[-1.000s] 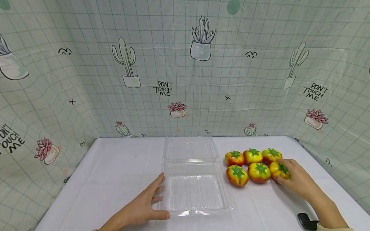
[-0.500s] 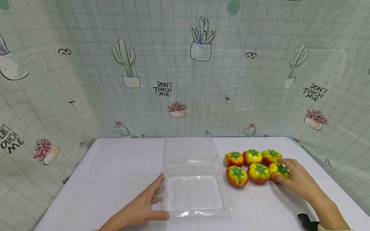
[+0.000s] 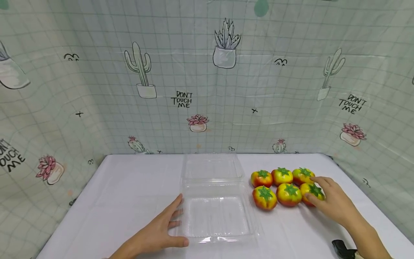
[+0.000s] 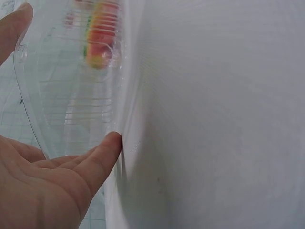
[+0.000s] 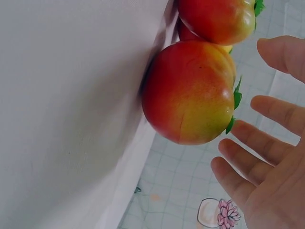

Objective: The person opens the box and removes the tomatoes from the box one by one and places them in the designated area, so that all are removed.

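Observation:
At the left side of a clear plastic clamshell container [image 3: 217,217], my left hand [image 3: 157,230] is spread, its fingertips and thumb at the wall. In the left wrist view, a fingertip of the left hand [image 4: 52,186] meets the container's edge [image 4: 71,114]. Over the nearest right-hand tomato [image 3: 311,189], red-yellow with a green star-shaped top, my right hand [image 3: 336,201] hovers with thumb and fingers apart. From the right wrist, that tomato [image 5: 186,95] rests on the cloth, the spread fingers [image 5: 248,164] beside its green top, not curled round it.
The container's lid [image 3: 211,169] lies folded back behind its base. Several more tomatoes [image 3: 289,194] stand in two rows right of the container. A white cloth [image 3: 129,190] covers the table, and a grid-patterned curtain [image 3: 207,86] closes off the back and sides.
The nearest right-hand tomato was tilted in my right hand's hold and now sits upright. The right fingers have loosened from it. My left hand stays in place.

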Action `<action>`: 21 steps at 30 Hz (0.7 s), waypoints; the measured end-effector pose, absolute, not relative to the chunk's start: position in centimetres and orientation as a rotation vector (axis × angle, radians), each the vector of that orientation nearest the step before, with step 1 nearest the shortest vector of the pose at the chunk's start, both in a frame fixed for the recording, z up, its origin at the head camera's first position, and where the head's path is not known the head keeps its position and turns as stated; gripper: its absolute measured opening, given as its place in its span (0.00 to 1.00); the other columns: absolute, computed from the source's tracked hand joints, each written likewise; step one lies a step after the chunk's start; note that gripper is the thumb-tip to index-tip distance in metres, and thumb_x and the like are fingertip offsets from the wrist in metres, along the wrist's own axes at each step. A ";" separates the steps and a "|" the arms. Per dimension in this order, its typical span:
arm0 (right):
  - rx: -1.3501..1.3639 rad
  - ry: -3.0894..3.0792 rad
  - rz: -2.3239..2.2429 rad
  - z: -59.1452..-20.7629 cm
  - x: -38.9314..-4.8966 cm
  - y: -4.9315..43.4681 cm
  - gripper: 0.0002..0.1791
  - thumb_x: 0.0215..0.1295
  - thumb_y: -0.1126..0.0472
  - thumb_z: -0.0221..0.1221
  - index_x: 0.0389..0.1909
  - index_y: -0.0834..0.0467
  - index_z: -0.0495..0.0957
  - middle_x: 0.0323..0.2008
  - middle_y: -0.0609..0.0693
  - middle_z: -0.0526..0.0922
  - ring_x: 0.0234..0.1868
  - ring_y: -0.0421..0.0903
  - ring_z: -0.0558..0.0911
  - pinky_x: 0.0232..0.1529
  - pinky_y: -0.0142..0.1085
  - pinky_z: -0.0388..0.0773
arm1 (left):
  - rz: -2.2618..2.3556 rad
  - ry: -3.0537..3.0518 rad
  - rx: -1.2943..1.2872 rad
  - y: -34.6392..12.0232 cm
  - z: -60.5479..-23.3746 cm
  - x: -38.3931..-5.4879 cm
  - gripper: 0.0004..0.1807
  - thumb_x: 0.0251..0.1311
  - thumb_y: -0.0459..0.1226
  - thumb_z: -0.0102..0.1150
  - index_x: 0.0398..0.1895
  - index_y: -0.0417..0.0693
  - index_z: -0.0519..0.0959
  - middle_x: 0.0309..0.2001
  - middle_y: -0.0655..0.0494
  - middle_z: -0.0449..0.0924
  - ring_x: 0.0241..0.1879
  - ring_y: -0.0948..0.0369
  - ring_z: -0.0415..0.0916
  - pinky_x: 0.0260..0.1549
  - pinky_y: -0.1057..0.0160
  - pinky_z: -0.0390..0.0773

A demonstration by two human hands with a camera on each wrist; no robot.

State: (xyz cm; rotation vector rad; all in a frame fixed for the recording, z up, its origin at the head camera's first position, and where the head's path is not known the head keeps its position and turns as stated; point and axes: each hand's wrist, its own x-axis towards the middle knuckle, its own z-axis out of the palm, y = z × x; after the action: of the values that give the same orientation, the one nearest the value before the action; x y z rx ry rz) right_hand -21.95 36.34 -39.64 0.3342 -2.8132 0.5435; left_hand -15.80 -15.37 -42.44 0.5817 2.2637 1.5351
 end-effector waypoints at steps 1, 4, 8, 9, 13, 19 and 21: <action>0.333 -2.812 0.544 -39.7 -21.9 36.3 0.35 0.63 0.47 0.61 0.61 0.67 0.66 0.58 0.70 0.65 0.57 0.72 0.63 0.50 0.69 0.63 | 1.533 2.263 0.580 -15.4 -42.4 -15.8 0.63 0.51 0.45 0.72 0.76 0.50 0.33 0.75 0.42 0.36 0.68 0.39 0.55 0.60 0.58 0.69; 0.327 -2.820 0.547 -39.8 -21.9 36.3 0.35 0.62 0.47 0.62 0.61 0.66 0.66 0.58 0.70 0.65 0.58 0.72 0.63 0.51 0.69 0.63 | 1.532 2.259 0.575 -15.4 -42.5 -15.7 0.62 0.51 0.45 0.72 0.76 0.50 0.33 0.75 0.42 0.36 0.67 0.39 0.56 0.60 0.58 0.70; 0.332 -2.823 0.546 -39.9 -21.9 36.1 0.34 0.62 0.47 0.62 0.61 0.66 0.67 0.59 0.70 0.65 0.58 0.72 0.64 0.51 0.70 0.62 | 1.547 2.244 0.572 -15.4 -42.6 -15.6 0.62 0.51 0.44 0.71 0.76 0.51 0.33 0.75 0.42 0.35 0.69 0.40 0.53 0.60 0.59 0.69; 0.337 -2.820 0.548 -39.9 -22.0 36.0 0.34 0.62 0.47 0.62 0.61 0.65 0.67 0.59 0.70 0.65 0.58 0.72 0.64 0.51 0.70 0.62 | 1.552 2.239 0.575 -15.5 -42.6 -15.6 0.62 0.51 0.44 0.71 0.76 0.51 0.33 0.75 0.42 0.35 0.69 0.40 0.53 0.60 0.59 0.69; 0.369 -2.791 0.547 -39.7 -22.0 35.7 0.32 0.62 0.49 0.62 0.61 0.64 0.68 0.58 0.69 0.66 0.58 0.71 0.64 0.50 0.69 0.63 | 1.558 2.242 0.594 -15.5 -42.6 -15.8 0.61 0.53 0.43 0.70 0.77 0.52 0.33 0.76 0.44 0.34 0.70 0.41 0.52 0.60 0.59 0.69; 0.423 -2.790 0.529 -39.3 -21.9 34.5 0.33 0.61 0.48 0.63 0.62 0.62 0.68 0.58 0.67 0.67 0.58 0.69 0.65 0.51 0.70 0.64 | 1.556 2.252 0.639 -15.7 -42.5 -15.8 0.58 0.55 0.43 0.69 0.77 0.52 0.34 0.76 0.46 0.34 0.70 0.42 0.52 0.60 0.60 0.70; 0.449 -2.775 0.511 -39.2 -21.9 34.1 0.33 0.60 0.48 0.64 0.61 0.62 0.69 0.58 0.66 0.68 0.58 0.69 0.66 0.51 0.69 0.65 | 1.560 2.256 0.637 -16.0 -42.3 -15.8 0.57 0.55 0.42 0.68 0.77 0.51 0.35 0.76 0.45 0.34 0.69 0.42 0.53 0.60 0.60 0.69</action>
State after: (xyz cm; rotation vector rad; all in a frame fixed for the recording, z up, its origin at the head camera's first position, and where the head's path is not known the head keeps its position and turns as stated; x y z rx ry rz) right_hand -21.89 34.10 -39.17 0.4494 -2.7754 0.5105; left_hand -15.83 -16.01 -42.32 0.6371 2.2559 1.5599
